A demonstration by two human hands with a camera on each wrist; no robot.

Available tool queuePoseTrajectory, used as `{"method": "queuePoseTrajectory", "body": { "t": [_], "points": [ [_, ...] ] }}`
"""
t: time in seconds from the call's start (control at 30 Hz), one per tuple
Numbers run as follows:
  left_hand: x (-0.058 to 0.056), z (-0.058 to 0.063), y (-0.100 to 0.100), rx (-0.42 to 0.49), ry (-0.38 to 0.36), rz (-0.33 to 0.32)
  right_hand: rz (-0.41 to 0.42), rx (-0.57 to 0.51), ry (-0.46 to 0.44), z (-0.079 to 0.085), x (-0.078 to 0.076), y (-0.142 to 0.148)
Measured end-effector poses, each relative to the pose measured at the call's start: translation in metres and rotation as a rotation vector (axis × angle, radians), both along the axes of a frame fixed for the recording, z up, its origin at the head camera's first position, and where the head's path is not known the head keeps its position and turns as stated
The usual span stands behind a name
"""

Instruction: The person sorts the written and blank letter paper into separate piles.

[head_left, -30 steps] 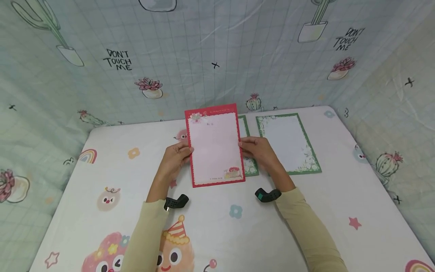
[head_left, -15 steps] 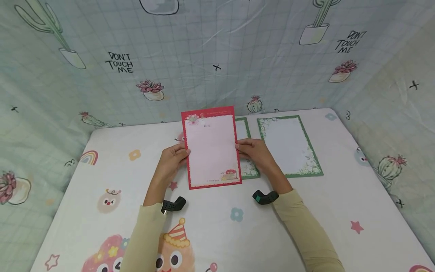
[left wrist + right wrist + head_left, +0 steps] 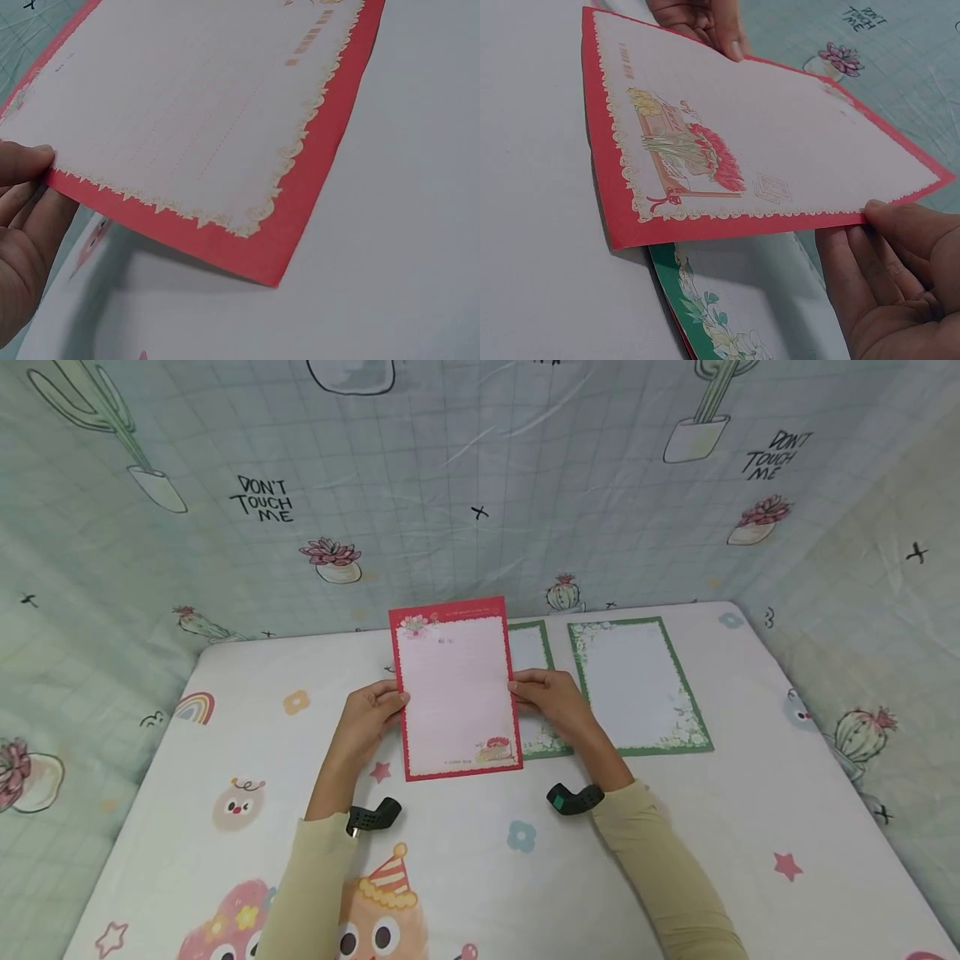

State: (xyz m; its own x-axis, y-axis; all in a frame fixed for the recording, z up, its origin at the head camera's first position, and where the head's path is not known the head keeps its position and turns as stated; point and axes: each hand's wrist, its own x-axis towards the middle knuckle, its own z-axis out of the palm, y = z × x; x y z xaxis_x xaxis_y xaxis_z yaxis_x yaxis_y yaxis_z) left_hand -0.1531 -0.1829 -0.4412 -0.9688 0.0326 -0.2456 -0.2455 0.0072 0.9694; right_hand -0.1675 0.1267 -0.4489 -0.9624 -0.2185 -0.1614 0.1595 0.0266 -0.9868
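Note:
A red-bordered sheet of letter paper (image 3: 457, 693) is held up over the table, tilted toward the head camera. My left hand (image 3: 365, 718) pinches its left edge, thumb on the front and fingers behind. At the opposite edge my right hand (image 3: 555, 702) pinches it the same way. In the right wrist view the red sheet (image 3: 705, 150) shows a printed flower bouquet near one corner. Behind and partly hidden by it lies a green-bordered sheet (image 3: 546, 739). The left wrist view shows the thumb (image 3: 30, 161) on the red border.
Another green-bordered sheet (image 3: 641, 685) with a floral print lies to the right on the white cartoon-patterned table (image 3: 465, 893). A curtain (image 3: 420, 485) with cactus drawings stands behind the table and along both sides.
Both hands have moved the red-bordered sheet a little to the left, so more of the green-bordered sheet behind it shows. The grip has not changed.

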Motion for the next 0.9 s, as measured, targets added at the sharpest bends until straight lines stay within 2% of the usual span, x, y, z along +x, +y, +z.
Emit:
{"method": "queuePoseTrajectory", "body": {
  "t": [0.23, 0.47, 0.7, 0.9],
  "points": [
    [-0.0007, -0.0013, -0.0008, -0.024, -0.003, -0.005, -0.007, -0.020, -0.007, 0.0005, 0.0006, -0.0008],
    [0.0001, -0.0043, -0.0019, -0.007, 0.006, -0.005, -0.006, -0.053, -0.021, 0.0010, -0.0005, -0.0024],
    [0.0003, -0.0076, -0.0028, -0.030, -0.015, -0.005, -0.010, -0.035, -0.036, 0.0008, 0.0000, -0.0035],
    [0.0001, -0.0056, -0.0059, -0.031, -0.016, -0.004, 0.001, -0.027, -0.032, 0.0008, 0.0005, -0.0053]
  ]
}}
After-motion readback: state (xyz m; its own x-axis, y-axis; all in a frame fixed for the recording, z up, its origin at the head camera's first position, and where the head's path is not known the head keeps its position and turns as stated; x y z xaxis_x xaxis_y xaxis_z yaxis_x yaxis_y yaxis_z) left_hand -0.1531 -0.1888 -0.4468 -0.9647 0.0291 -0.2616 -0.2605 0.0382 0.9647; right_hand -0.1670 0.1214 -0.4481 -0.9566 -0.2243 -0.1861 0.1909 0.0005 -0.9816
